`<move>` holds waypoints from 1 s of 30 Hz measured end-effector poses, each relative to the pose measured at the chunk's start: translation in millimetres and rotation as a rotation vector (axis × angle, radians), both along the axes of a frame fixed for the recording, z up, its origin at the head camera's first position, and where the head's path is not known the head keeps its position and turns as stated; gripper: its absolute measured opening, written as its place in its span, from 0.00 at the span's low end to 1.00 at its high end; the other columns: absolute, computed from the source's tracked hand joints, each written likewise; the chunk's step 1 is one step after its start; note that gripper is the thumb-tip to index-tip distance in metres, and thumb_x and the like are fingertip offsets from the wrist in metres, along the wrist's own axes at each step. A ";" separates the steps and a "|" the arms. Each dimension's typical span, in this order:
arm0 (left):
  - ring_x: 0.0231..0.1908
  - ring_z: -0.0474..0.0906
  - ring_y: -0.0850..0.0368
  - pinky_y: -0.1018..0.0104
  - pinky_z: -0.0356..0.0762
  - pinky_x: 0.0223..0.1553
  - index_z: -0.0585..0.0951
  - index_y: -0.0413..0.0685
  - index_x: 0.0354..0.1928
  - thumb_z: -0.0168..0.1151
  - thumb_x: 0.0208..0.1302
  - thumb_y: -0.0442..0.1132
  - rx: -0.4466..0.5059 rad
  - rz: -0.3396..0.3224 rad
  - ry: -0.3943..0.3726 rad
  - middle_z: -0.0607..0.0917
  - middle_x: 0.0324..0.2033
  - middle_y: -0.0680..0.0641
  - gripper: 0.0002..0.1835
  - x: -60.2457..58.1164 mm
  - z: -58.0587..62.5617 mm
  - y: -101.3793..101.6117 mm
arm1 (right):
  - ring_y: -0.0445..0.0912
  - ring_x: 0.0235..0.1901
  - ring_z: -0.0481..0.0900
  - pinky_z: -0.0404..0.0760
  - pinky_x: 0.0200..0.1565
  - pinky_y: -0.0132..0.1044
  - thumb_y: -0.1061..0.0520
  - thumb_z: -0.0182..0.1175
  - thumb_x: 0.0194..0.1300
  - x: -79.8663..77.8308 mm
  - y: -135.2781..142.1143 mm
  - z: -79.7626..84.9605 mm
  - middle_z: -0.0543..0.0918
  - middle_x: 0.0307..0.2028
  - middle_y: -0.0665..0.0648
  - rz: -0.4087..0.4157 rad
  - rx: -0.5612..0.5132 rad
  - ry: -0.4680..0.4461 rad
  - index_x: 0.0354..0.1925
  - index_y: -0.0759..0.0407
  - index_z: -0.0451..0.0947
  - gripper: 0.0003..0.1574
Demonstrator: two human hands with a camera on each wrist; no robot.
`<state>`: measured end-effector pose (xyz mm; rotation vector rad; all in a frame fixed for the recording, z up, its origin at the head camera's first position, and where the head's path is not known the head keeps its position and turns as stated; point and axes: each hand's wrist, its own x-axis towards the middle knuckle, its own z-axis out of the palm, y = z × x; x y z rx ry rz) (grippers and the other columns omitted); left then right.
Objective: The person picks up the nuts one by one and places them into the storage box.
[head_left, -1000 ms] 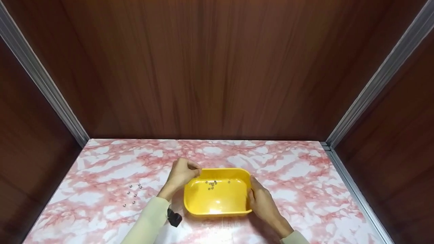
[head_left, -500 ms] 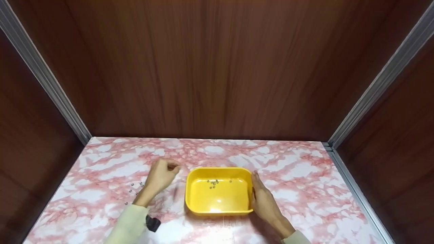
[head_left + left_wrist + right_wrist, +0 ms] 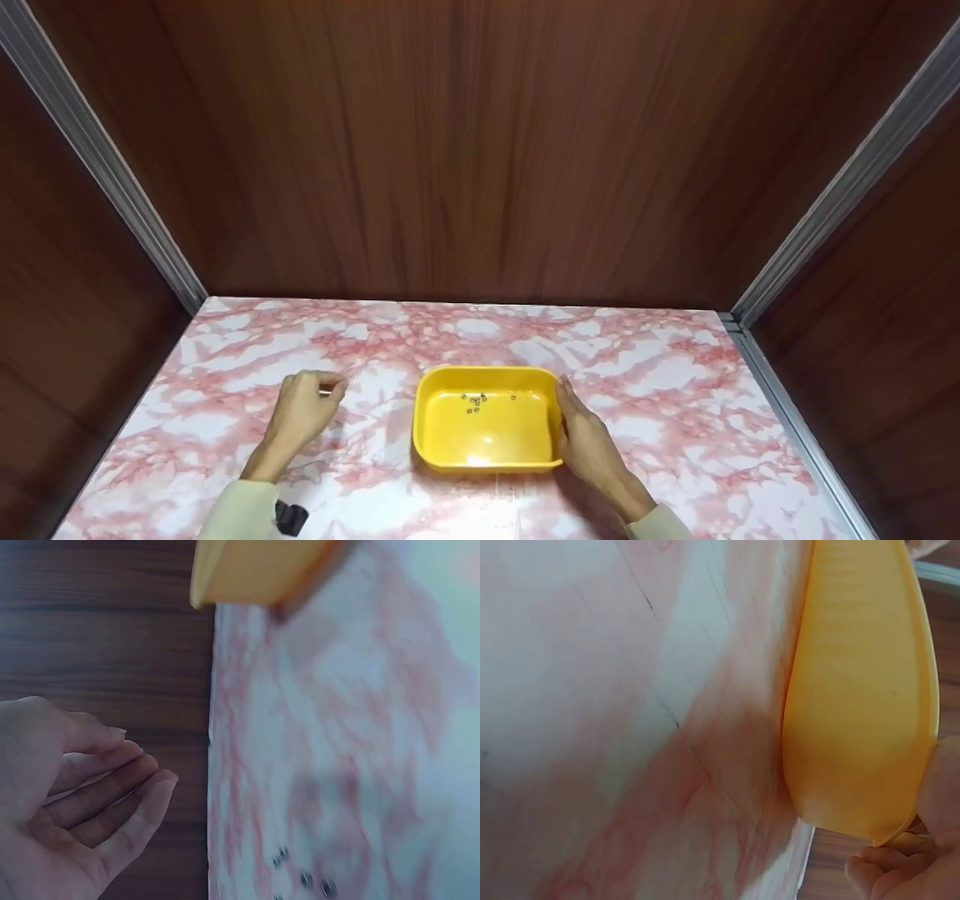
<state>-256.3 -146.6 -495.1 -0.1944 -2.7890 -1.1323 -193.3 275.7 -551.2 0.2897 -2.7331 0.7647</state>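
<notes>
A yellow plastic tub (image 3: pixel 487 442) stands on the table. Several small, round, shiny metal pieces (image 3: pixel 477 403) lie inside, grouped mostly toward its back wall. My right hand (image 3: pixel 592 442) holds the tub's right end; in the right wrist view its fingers (image 3: pixel 877 870) are at the tub's rim. To the left of the tub, my left hand (image 3: pixel 304 409) is over the table with fingers loosely bent and nothing visible between them. More metal pieces (image 3: pixel 307 880) lie on the table in the left wrist view; in the head view the left hand and forearm hide them.
The table (image 3: pixel 390 495) has a red-and-white marbled top. Dark wood panels (image 3: pixel 480 150) rise behind it and at both sides, with metal profiles (image 3: pixel 847 172) at the corners. A black wrist device (image 3: pixel 291 517) sits at the left sleeve.
My left hand has moved left from above the tub's back-left rim to over the table. The right hand has stayed at the tub, and the pieces inside keep their arrangement.
</notes>
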 end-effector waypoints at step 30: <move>0.23 0.86 0.55 0.73 0.86 0.23 0.83 0.41 0.28 0.85 0.39 0.26 -0.702 -0.188 0.449 0.88 0.26 0.46 0.17 42.5 -71.7 -53.8 | 0.65 0.73 0.72 0.76 0.70 0.57 0.72 0.56 0.73 -2.1 -0.5 -0.5 0.65 0.76 0.75 -0.019 -0.030 -0.012 0.74 0.77 0.63 0.35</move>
